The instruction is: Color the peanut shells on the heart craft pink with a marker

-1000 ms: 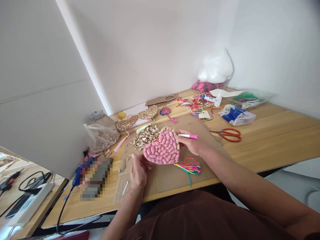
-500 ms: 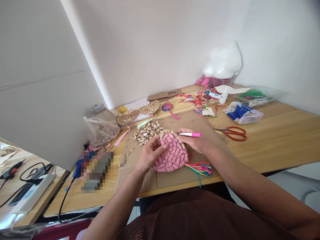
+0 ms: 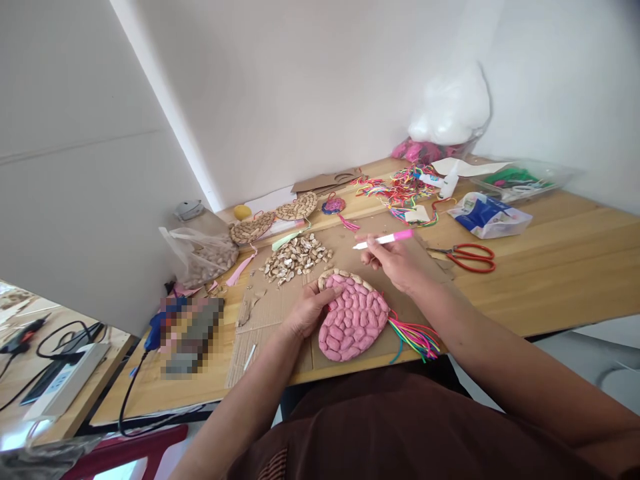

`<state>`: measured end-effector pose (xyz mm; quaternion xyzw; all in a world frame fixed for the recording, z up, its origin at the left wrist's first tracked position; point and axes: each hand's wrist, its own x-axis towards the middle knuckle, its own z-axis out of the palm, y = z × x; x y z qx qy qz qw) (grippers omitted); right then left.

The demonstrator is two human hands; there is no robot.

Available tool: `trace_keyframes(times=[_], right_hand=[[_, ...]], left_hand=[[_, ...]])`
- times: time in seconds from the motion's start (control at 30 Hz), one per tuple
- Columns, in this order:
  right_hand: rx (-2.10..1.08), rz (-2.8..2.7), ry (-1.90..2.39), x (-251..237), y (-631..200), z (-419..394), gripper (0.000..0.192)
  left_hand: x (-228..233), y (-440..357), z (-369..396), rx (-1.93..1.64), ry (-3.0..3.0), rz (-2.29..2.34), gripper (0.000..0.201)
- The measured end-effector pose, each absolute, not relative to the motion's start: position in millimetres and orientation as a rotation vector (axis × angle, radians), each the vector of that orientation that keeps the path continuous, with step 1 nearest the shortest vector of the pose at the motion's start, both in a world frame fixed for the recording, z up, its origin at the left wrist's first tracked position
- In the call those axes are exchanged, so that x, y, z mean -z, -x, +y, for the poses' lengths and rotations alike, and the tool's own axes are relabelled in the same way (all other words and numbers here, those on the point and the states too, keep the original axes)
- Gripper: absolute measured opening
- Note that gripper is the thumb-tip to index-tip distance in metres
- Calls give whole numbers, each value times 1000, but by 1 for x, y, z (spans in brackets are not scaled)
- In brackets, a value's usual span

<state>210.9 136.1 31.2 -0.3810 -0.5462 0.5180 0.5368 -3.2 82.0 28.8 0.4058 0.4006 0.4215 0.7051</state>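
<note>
Held at its left edge by my left hand (image 3: 311, 308), a heart-shaped peanut-shell ornament (image 3: 356, 320) tilts over the front of the cardboard. Most of its shells are pink, while a row along the top edge is plain tan. A multicoloured cord tassel (image 3: 416, 339) hangs from its right side. Above the ornament, my right hand (image 3: 389, 259) grips a white marker (image 3: 383, 240) with a pink end, its tip pointing left and apart from the shells. A heap of loose peanut shells (image 3: 297, 257) lies just beyond my left hand.
Red-handled scissors (image 3: 473, 257) lie on the right, near a blue-and-white packet (image 3: 490, 215). Tangled coloured cords (image 3: 405, 183), a glue bottle (image 3: 450, 181) and a clear tray (image 3: 523, 180) are farther back. On the left stands a bag of peanuts (image 3: 203, 257). Finished-looking shell ornaments (image 3: 296, 207) lie at the back.
My right hand has left the ornament's edge and lifted up with the marker, now pointing left. The ornament has turned and shifted slightly right and down in my left hand.
</note>
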Motion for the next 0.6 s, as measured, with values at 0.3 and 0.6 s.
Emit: trace_keyframes(times=[0.3, 0.6], right_hand=[[-1256, -1441, 889, -42, -206, 126, 58], [-1131, -1665, 822, -54, -203, 109, 29]], left_hand=[[-18, 9, 76, -986, -1018, 913, 34], [-15, 10, 76, -1001, -1045, 933, 31]])
